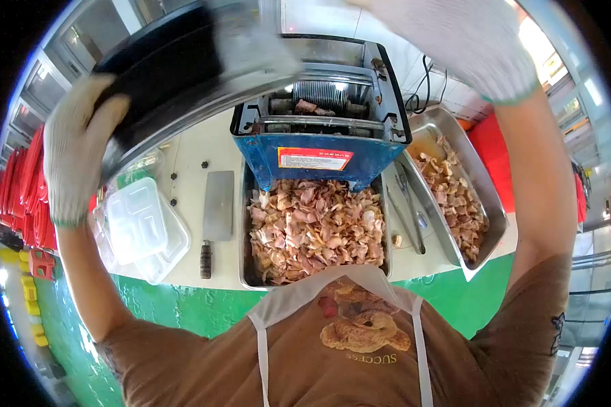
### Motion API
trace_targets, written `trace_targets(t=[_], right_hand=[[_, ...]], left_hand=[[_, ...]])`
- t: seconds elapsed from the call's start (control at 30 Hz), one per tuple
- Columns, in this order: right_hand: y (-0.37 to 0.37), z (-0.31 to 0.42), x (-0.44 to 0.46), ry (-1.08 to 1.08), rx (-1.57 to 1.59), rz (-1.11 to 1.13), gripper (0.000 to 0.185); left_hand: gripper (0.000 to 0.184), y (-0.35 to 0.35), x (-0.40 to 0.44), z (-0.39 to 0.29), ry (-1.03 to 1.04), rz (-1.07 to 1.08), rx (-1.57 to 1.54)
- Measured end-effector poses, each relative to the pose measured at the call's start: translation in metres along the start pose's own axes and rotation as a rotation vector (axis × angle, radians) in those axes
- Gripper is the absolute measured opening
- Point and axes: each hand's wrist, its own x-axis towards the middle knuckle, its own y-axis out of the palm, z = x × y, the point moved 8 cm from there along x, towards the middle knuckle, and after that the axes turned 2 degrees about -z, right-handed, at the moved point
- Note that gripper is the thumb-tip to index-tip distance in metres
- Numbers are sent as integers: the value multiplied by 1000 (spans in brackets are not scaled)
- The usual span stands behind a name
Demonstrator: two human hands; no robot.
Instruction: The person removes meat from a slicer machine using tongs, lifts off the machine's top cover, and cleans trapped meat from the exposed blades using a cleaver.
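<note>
My left hand (81, 146), in a white knitted glove, is closed on the edge of a dark tray (163, 71) raised at the upper left and blurred by motion. My right hand (455, 41), gloved too, is high at the upper right; its fingers run out of the frame. Between them stands a blue cutting machine (319, 150) with its top open and a piece of meat (313, 108) on its rollers. Under the machine, a metal tray (246, 261) holds a heap of cut meat (316, 227).
Right of the machine sits a long metal tray (492, 237) with more meat, beside tongs (411, 203). A cleaver (217, 207) and plastic containers (137, 220) lie on the left of the table. Red bags (27, 190) are at the far left; a black cable (421, 88) hangs behind.
</note>
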Motion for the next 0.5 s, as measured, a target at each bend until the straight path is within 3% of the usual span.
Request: trace_targets(t=[0.1,0.17,0.27,0.3,0.43,0.5], right_hand=[[-27,-9,-35,250,-8,111,29],[-21,-38,-83,604,-90,188,29],[-24,-49,-126,635,-4,87,21],[-22,-58,-148,725,65,57,20],[-10,-80,-230,1078,314,25,19],[-15,-73,-250,1096,227,23,17]], left_hand=[[19,9,-49,62,-267,-44,-119],[17,25,-79,92,-326,-88,-83],[20,76,-118,137,-520,-18,-197],[21,96,-129,150,-403,-36,-110],[21,168,-158,157,-359,187,76],[20,209,-188,167,-107,242,240]])
